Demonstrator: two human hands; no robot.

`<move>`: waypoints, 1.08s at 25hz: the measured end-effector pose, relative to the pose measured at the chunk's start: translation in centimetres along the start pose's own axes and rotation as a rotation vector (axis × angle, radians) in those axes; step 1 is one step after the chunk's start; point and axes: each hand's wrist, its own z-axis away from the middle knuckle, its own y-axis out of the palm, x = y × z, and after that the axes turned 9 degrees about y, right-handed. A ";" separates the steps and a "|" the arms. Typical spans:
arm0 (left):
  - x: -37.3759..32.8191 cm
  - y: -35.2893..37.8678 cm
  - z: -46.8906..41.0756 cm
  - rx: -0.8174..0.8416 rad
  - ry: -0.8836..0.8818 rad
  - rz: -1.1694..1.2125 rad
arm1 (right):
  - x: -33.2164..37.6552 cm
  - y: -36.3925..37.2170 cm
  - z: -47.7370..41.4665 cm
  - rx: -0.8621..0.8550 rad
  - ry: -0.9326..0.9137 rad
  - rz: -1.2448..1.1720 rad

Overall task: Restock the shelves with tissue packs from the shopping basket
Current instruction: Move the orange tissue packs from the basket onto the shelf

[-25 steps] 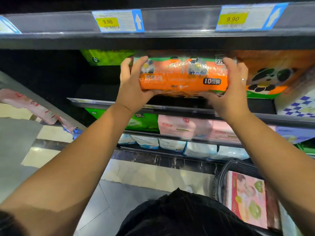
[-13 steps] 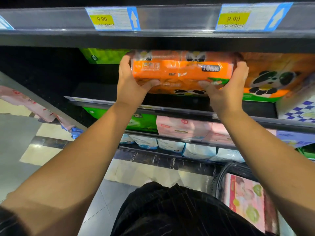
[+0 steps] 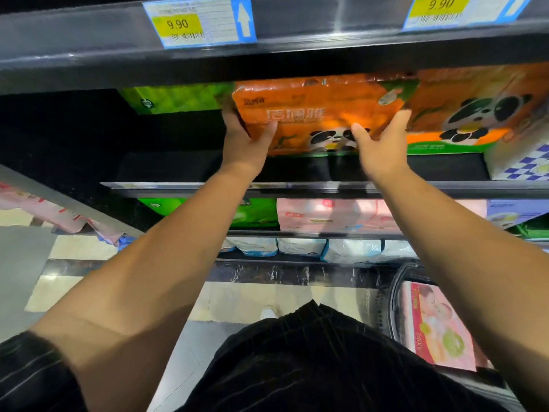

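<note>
- At the far left we see pink packs (image 3: pixel 44 208) lying along a lower shelf.
- On the middle shelf (image 3: pixel 178 185), a green pack (image 3: pixel 175 99) sits far back, left of our hands.
- Above it, the upper shelf's rail carries a price label (image 3: pixel 199 22) reading 9.90.
- Our left hand (image 3: pixel 243 141) grips the left end of the orange tissue pack (image 3: pixel 315 114). The thumb lies across the front, and the fingers are hidden behind the pack.
- The pack is upright inside the middle shelf, panda side toward us. We cannot tell whether its bottom edge touches the shelf board.
- Our right hand (image 3: pixel 381 144) holds the pack's right end, thumb on the front and fingers curled up the side.
- Just to the right stands a matching orange panda pack (image 3: pixel 475 114), with the held pack overlapping its left edge.
- A blue-checked box (image 3: pixel 523 162) is at the far right of the same shelf.
- At the lower right, the shopping basket (image 3: pixel 396 295) holds a pink tissue pack (image 3: pixel 436 328).
</note>
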 end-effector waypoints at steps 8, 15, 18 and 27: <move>-0.4 0.4 -2.8 0.001 0.098 -0.115 | 0.8 0.5 -3.3 0.009 0.153 0.310; 1.4 0.3 -2.9 0.122 0.046 -0.087 | -0.3 1.4 0.8 -0.178 -0.041 0.260; 2.1 1.1 -1.7 0.178 -0.020 -0.048 | -2.0 2.7 1.2 0.145 -0.143 0.405; 1.5 2.3 -3.4 0.295 -0.041 -0.113 | -0.5 2.5 -2.7 0.343 -0.106 0.894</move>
